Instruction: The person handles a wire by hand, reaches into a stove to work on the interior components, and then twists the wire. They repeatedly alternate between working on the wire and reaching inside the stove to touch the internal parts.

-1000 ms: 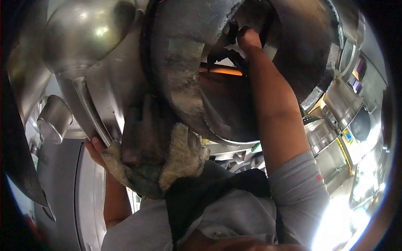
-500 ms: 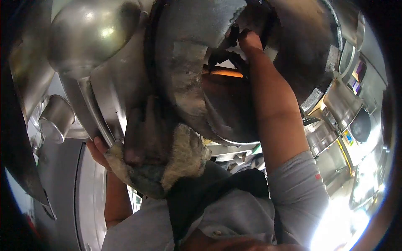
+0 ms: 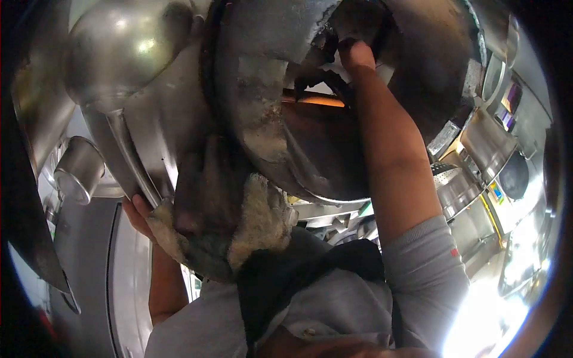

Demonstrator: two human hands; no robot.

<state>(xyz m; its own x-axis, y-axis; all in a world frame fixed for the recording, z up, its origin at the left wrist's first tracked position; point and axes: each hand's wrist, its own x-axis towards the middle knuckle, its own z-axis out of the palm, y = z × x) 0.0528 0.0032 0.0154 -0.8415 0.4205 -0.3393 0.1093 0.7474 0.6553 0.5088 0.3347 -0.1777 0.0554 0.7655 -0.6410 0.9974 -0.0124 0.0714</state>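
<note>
My right hand (image 3: pixel 359 56) is closed and reaches into the opening of a large round, sooty metal body (image 3: pixel 262 36). What its fingers hold is hidden. Beside it are jagged, blackened pieces (image 3: pixel 325 83), and below these an orange glowing strip (image 3: pixel 319 100) shows. My left hand (image 3: pixel 140 216) has its visible fingers stretched out against a steel edge, near the lower end of the handle (image 3: pixel 132 155) of a big rounded steel vessel (image 3: pixel 128 51). A yellowish, worn piece of material (image 3: pixel 259 221) lies close to that hand and hides part of it.
A steel cup (image 3: pixel 77 170) stands at the left, near a dark curved metal sheet (image 3: pixel 45 238). Steel pots (image 3: pixel 486 146) and a perforated pan (image 3: pixel 453 188) sit on the right. Glare washes out the lower right.
The view has shifted slightly, moving the round metal body a little left in the picture. My right hand stays in the opening, and the dark jagged pieces near it look slightly shifted. My left hand is unchanged.
</note>
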